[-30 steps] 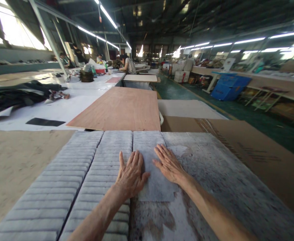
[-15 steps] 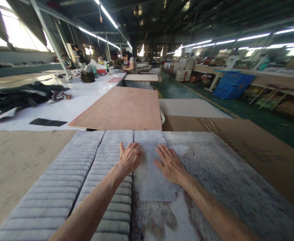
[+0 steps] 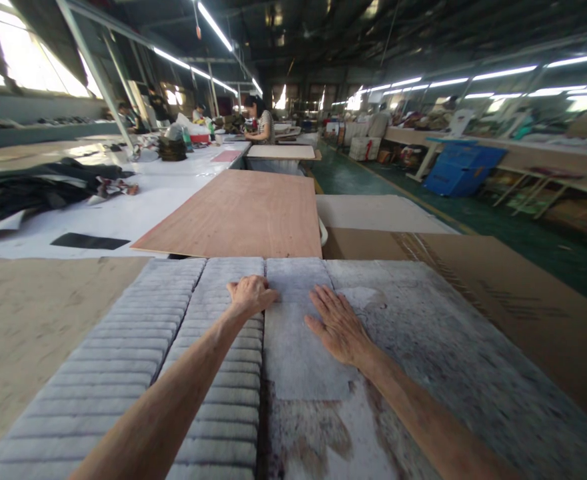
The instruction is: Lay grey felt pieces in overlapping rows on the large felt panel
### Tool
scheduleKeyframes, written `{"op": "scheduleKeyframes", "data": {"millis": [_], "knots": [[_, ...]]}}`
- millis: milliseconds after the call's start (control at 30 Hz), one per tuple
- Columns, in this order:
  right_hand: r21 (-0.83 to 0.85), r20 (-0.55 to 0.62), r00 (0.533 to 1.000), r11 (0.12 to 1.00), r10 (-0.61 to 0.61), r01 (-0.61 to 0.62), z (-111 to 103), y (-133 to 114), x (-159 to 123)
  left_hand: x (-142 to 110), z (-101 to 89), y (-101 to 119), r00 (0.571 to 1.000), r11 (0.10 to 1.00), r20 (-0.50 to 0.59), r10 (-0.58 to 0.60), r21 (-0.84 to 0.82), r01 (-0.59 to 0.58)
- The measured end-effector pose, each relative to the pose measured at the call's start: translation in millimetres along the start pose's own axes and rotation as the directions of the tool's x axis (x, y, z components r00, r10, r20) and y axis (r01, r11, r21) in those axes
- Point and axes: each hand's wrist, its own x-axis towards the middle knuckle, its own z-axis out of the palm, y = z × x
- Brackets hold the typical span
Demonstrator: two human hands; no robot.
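Note:
My right hand [image 3: 337,325] lies flat, palm down, on a pale grey fuzzy sheet [image 3: 301,370], fingers stretched and slightly spread. My left hand [image 3: 251,295] is arched at the sheet's upper left edge, over the seam beside the middle row of layered strips. Its fingers curl down and their tips are hidden; the thumb points right onto the sheet. Whether an edge is pinched there I cannot make out. Two rows of overlapping pale padded strips, a middle row [image 3: 223,400] and a left row [image 3: 98,380], run along the left of the sheet.
Under the sheet is a speckled grey felt-like surface [image 3: 448,360]. Brown cardboard [image 3: 523,280] lies to the right, beige board [image 3: 38,320] to the left. Ahead are a plywood panel [image 3: 243,210] and a white table [image 3: 173,187] with dark cloth [image 3: 48,183]. A person [image 3: 264,125] sits farther off.
My left hand has shifted slightly up and left, and its fingers have gone from laid out to curled. The right hand stays almost in place on the sheet.

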Motion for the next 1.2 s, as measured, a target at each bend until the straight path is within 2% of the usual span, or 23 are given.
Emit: {"op": "scheduleKeyframes", "data": {"millis": [233,500,767,1033,1200], "knots": [[-0.011,0.027,0.999,1.0,-0.021,0.021,-3.0,2.1,1.3,7.4,8.0,-5.9,0.999,0.997,0.045,0.007,-0.077,-0.004],[-0.03,0.047,0.997,0.998,-0.062,0.063,-3.6,6.3,3.6,21.9,17.9,-11.3,0.999,0.983,0.035,0.025,-0.181,-0.018],[-0.056,0.054,0.993,0.993,-0.105,0.108,-6.5,9.1,6.6,19.7,16.7,-10.7,0.999,0.991,0.044,0.03,-0.131,-0.024],[-0.079,0.034,0.993,0.99,-0.111,0.114,-13.7,3.9,6.0,-1.8,18.0,-6.2,0.993,0.997,-0.115,0.006,-0.078,-0.015],[-0.056,-0.018,0.987,0.986,-0.16,0.159,-22.2,-14.9,7.3,-6.4,23.4,-5.3,0.977,0.995,-0.213,-0.019,-0.099,-0.002]]}}
